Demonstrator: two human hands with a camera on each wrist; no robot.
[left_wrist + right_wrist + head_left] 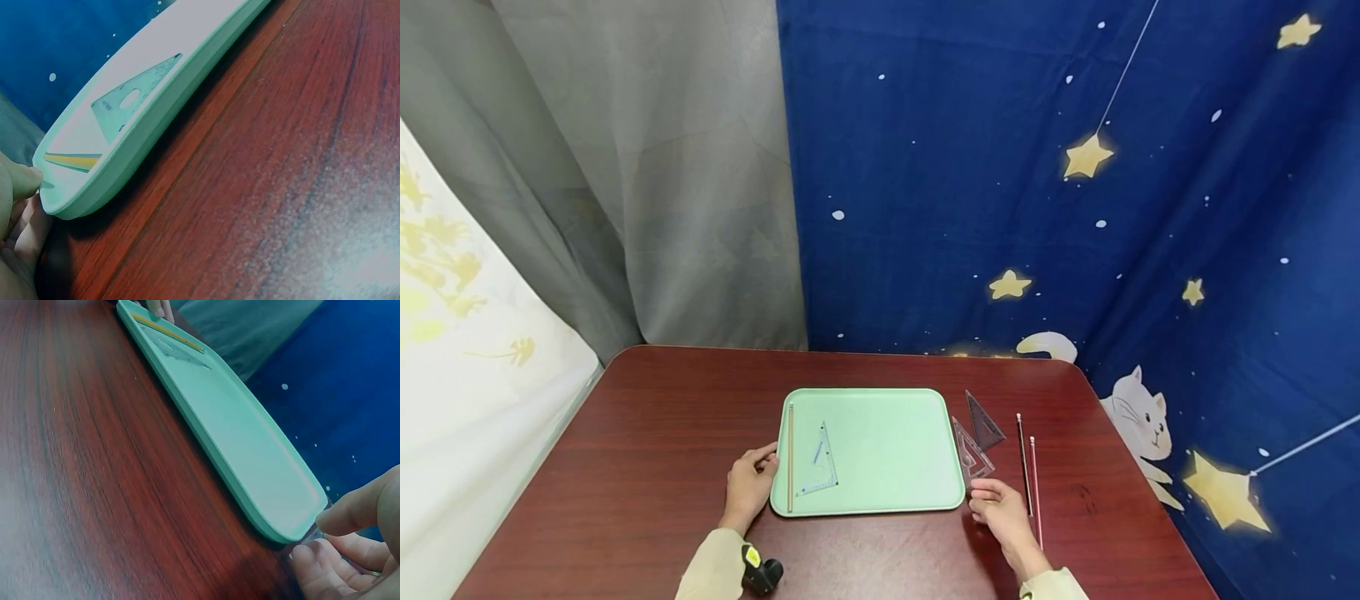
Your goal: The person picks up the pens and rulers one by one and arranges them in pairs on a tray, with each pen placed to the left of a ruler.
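Observation:
A light green tray [880,450] lies on the table with a pencil [790,458] and a clear set square [822,467] in its left part. My left hand [751,485] holds the tray's left rim, its thumb [26,181] at the edge and the other fingers lower down. Beside the tray's right rim, my right hand [1003,515] pinches the near corner of a second clear set square [972,454] between thumb [350,512] and fingers. A third, darker set square [985,425] lies just behind that one.
To the right of the right hand lie a black pencil [1023,458] and a pink pencil [1035,479], roughly parallel. The dark red wooden table [865,558] has a blue star-printed curtain [940,208] and a grey curtain [700,183] behind it.

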